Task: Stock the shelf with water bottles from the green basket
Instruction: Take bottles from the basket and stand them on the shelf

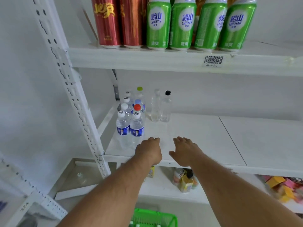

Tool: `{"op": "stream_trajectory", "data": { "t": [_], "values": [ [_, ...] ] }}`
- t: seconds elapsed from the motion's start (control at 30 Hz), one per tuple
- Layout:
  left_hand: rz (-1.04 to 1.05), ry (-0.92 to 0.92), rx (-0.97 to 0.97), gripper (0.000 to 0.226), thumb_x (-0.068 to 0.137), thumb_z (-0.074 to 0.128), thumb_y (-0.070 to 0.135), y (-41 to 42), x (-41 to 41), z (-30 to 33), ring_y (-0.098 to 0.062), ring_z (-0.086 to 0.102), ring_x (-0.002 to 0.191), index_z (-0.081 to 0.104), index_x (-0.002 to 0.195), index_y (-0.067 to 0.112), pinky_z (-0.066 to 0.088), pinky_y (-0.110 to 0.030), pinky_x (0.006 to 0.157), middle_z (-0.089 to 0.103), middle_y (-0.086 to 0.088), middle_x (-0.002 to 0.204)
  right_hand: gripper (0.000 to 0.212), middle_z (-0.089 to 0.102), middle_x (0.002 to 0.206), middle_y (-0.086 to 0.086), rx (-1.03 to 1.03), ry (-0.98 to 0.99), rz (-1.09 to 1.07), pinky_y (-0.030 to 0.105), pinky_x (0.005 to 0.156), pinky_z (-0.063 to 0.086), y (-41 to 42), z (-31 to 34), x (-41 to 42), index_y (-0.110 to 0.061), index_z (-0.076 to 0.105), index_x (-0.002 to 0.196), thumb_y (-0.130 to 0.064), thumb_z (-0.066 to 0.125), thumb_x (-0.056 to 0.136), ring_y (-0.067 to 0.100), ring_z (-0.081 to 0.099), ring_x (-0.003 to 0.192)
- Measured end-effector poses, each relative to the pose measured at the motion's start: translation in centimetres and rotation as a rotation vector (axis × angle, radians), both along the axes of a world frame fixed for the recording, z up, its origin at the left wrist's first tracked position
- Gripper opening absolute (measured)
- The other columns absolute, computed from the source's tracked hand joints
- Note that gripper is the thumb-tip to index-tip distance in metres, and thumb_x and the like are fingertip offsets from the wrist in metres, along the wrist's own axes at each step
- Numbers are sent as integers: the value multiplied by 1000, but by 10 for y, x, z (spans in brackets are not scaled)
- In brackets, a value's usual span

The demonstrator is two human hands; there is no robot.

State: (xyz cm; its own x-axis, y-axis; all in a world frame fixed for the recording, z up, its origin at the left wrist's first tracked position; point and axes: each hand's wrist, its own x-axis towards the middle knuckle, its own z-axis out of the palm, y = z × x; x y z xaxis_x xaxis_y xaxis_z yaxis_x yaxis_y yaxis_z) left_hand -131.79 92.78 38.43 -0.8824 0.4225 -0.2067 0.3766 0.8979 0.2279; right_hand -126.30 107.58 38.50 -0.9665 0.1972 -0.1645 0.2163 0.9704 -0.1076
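Note:
On the middle shelf (196, 136), several small water bottles (129, 126) with white caps and blue labels stand in two rows at the left end. A red-capped bottle (137, 108) and a green-capped bottle (139, 94) stand among them. Two clear bottles (161, 107), one with a black cap, stand just to their right. My left hand (150, 150) and my right hand (185, 151) hover side by side over the shelf's front edge, right of the bottle rows, both holding nothing. The green basket (154, 217) sits on the floor below my arms.
Red cans (119, 22) and green cans (201, 23) fill the upper shelf. The lower shelf holds a yellow juice bottle (186, 182) and colourful packets (285, 187). A white perforated upright (73, 99) borders the shelf on the left.

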Motion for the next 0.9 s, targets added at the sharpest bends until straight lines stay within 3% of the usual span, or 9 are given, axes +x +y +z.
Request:
{"op": "stream_trajectory", "data": {
  "t": [0.23, 0.4, 0.63, 0.9],
  "values": [
    [46, -52, -54, 68, 89, 53, 24, -17, 57, -17, -27, 39, 136, 27, 152, 27, 38, -41, 107, 31, 3, 155, 51, 50, 139, 5, -100, 3, 24, 41, 104, 39, -8, -20, 64, -13, 47, 132, -47, 50, 94, 29, 42, 132],
    [41, -101, -50, 55, 84, 57, 27, -29, 101, -53, -30, 49, 127, 42, 137, 30, 47, -43, 98, 46, -1, 145, 64, 46, 146, 10, -131, -79, 47, 43, 107, 39, -17, -55, 107, -11, 40, 144, -51, 48, 95, 33, 42, 134],
    [34, -218, -101, 71, 87, 57, 26, -59, 134, -110, -28, 44, 132, 28, 152, 28, 42, -44, 105, 35, -1, 154, 59, 45, 146, 12, -161, -197, 49, 43, 107, 39, -43, -107, 142, -8, 43, 138, -50, 49, 96, 35, 42, 133],
    [83, -401, -105, 69, 88, 59, 25, -121, 121, -186, -29, 46, 133, 29, 151, 26, 44, -42, 105, 39, -2, 152, 67, 42, 150, 13, -220, -385, -81, 44, 112, 36, -82, -179, 149, -9, 34, 148, -51, 46, 97, 34, 40, 137]
  ]
}}
